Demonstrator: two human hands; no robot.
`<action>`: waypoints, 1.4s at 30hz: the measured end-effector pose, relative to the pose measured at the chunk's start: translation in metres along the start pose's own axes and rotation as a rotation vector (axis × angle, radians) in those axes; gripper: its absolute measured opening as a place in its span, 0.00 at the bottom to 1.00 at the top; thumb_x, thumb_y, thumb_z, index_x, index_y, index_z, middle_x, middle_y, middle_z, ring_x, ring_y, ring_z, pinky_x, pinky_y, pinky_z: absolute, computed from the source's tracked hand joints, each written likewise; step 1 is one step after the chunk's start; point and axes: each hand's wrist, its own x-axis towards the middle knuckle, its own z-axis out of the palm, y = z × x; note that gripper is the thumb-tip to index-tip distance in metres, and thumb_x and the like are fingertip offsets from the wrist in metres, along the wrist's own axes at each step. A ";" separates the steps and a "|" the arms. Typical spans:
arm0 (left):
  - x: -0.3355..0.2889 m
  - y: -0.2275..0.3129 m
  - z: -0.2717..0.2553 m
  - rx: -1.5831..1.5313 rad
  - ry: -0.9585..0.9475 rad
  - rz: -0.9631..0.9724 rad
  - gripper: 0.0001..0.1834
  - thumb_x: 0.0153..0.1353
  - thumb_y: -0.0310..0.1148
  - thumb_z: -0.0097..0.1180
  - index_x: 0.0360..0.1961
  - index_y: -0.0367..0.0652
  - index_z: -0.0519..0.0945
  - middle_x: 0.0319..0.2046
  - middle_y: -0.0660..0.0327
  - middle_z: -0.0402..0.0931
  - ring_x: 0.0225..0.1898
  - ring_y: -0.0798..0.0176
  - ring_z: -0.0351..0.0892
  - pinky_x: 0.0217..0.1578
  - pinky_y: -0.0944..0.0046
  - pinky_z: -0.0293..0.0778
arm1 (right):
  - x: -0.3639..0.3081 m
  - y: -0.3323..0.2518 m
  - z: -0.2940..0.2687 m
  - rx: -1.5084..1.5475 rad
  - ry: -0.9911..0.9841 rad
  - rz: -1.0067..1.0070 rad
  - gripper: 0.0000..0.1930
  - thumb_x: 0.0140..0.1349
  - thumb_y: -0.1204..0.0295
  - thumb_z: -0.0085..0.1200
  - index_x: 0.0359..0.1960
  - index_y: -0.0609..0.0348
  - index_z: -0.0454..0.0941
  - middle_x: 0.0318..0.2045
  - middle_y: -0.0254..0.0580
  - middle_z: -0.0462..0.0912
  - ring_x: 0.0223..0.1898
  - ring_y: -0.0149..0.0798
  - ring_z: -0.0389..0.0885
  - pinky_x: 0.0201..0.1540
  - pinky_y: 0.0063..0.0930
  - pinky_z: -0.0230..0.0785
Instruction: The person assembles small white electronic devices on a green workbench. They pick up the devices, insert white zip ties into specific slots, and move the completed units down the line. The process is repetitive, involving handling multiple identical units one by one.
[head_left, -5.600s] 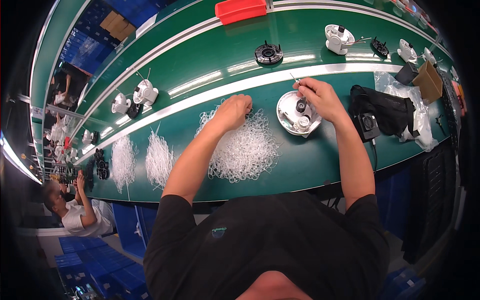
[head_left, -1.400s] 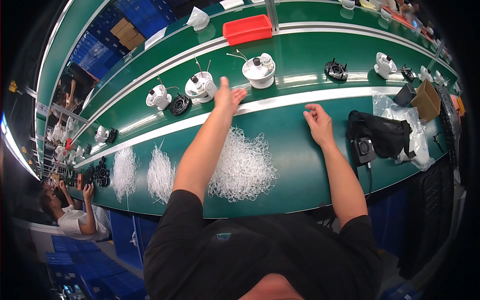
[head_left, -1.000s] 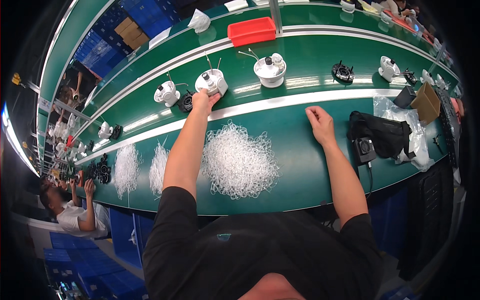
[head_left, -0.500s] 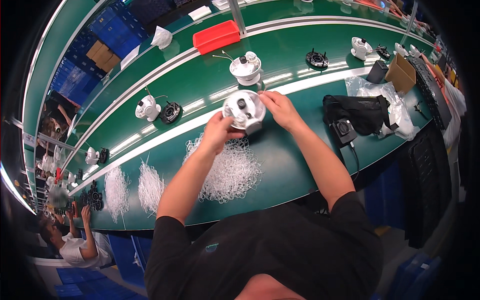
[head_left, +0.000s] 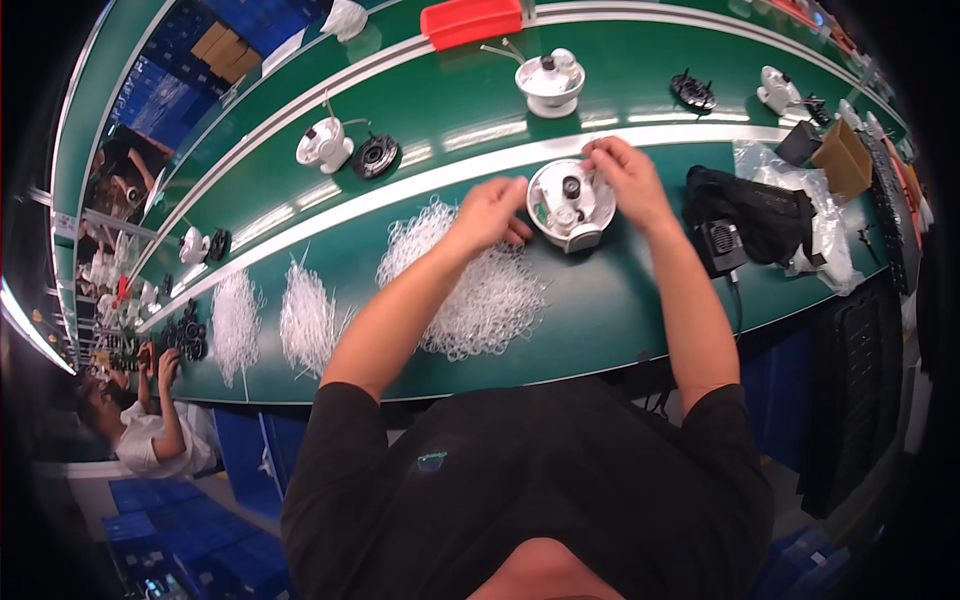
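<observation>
A round white camera housing (head_left: pixel 572 236) sits open side up on the green bench in front of me, with a black lens-like part and small white parts inside. Just left of its rim is my left hand (head_left: pixel 490 212), thumb and fingers apart, seemingly holding nothing. At the far right rim, my right hand (head_left: pixel 628 182) has its fingertips pinched together; what lies between them is too small to make out. Below my left hand spreads a large pile of clear-white looped ties (head_left: pixel 470 300).
Two more piles of white strands (head_left: pixel 236 322) (head_left: pixel 308 322) lie to the left. On the belt stand white housings (head_left: pixel 552 90) (head_left: pixel 325 146) and black round bases (head_left: pixel 376 157) (head_left: pixel 693 92). Right are a black bag (head_left: pixel 750 220), a black adapter (head_left: pixel 720 243) and a cardboard box (head_left: pixel 842 160). A co-worker (head_left: pixel 155 435) sits far left.
The view has shifted. The housing, earlier held between both hands, is now turned and farther right on the bench. My left hand has come off it; my right hand remains at its far rim.
</observation>
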 end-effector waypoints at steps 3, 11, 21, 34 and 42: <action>-0.001 -0.003 -0.032 0.581 0.258 0.267 0.16 0.66 0.40 0.56 0.39 0.34 0.80 0.31 0.51 0.83 0.31 0.53 0.84 0.32 0.57 0.77 | -0.003 -0.004 0.003 0.057 0.055 0.029 0.13 0.70 0.68 0.50 0.45 0.64 0.82 0.28 0.33 0.80 0.33 0.23 0.76 0.38 0.21 0.69; -0.028 0.004 -0.024 0.834 -0.075 0.166 0.12 0.56 0.36 0.66 0.33 0.37 0.82 0.29 0.54 0.83 0.32 0.55 0.83 0.36 0.58 0.76 | -0.002 -0.013 0.007 -0.144 0.036 -0.022 0.13 0.70 0.68 0.50 0.45 0.64 0.82 0.26 0.33 0.80 0.31 0.24 0.76 0.36 0.21 0.67; -0.015 -0.013 -0.004 0.990 -0.069 0.237 0.11 0.54 0.36 0.66 0.30 0.38 0.82 0.32 0.50 0.82 0.36 0.45 0.82 0.39 0.51 0.76 | 0.000 -0.009 0.004 -0.158 0.011 0.000 0.14 0.70 0.69 0.51 0.47 0.67 0.81 0.32 0.34 0.83 0.38 0.26 0.78 0.46 0.22 0.69; -0.014 0.006 -0.035 0.283 -0.042 0.135 0.08 0.65 0.33 0.60 0.36 0.39 0.77 0.32 0.64 0.81 0.31 0.73 0.74 0.34 0.70 0.72 | -0.001 -0.021 0.006 -0.264 -0.078 -0.032 0.12 0.66 0.69 0.55 0.45 0.64 0.83 0.33 0.42 0.86 0.35 0.31 0.83 0.41 0.27 0.74; -0.005 0.018 -0.026 0.021 -0.008 0.298 0.07 0.66 0.29 0.59 0.41 0.39 0.76 0.36 0.61 0.83 0.36 0.74 0.75 0.38 0.73 0.71 | 0.007 -0.027 0.008 -0.306 -0.218 -0.041 0.11 0.65 0.69 0.54 0.43 0.63 0.84 0.31 0.43 0.86 0.31 0.35 0.83 0.38 0.29 0.74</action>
